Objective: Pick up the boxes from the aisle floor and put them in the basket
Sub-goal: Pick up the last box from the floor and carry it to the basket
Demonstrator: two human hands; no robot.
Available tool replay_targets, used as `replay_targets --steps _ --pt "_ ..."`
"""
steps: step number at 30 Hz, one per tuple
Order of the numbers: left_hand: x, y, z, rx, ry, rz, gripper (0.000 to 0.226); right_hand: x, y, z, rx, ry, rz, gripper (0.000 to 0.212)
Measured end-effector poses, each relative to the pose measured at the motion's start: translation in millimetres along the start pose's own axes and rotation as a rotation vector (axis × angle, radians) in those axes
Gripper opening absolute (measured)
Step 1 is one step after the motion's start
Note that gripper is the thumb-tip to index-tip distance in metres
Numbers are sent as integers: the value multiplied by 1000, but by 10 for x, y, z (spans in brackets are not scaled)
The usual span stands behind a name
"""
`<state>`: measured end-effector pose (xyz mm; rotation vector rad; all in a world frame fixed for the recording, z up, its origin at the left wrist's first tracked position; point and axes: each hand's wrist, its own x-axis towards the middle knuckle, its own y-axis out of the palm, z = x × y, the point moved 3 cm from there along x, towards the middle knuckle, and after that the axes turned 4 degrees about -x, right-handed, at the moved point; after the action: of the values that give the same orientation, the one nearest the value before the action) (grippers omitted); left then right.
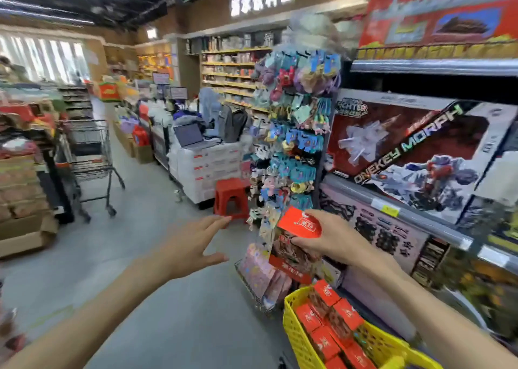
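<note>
My right hand (333,238) grips a red box (298,239) with a white logo, held in the air above and a little beyond the far end of the yellow basket (294,332). The basket sits at the lower right and holds several matching red boxes (336,323). My left hand (193,245) is stretched out to the left of the held box, fingers spread, holding nothing. No boxes show on the visible floor.
A rack of hanging small toys (291,144) stands right behind the held box. Toy shelves (420,150) line the right side. A red stool (231,197), a shopping cart (89,161) and stacked goods (22,197) border the grey aisle floor.
</note>
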<state>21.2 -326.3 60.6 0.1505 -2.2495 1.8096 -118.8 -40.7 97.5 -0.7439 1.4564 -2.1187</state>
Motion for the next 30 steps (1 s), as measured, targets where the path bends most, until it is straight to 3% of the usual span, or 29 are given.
replay_targets --steps 3,9,14,20,30 --pt "681 193 275 -33 142 60 83 260 34 -276 -33 151 -13 91" --pt "1915 771 384 -108 382 151 85 424 76 -884 -75 396 -63 84" --pt "2856 1419 90 -187 556 209 82 399 228 -1571 -132 589 -87 90" --pt "3645 2204 -335 -252 733 319 85 321 513 -2352 -131 793 -73 90" --pt "4484 3683 -553 -322 871 601 90 47 1542 -3241 47 1126 -3 90"
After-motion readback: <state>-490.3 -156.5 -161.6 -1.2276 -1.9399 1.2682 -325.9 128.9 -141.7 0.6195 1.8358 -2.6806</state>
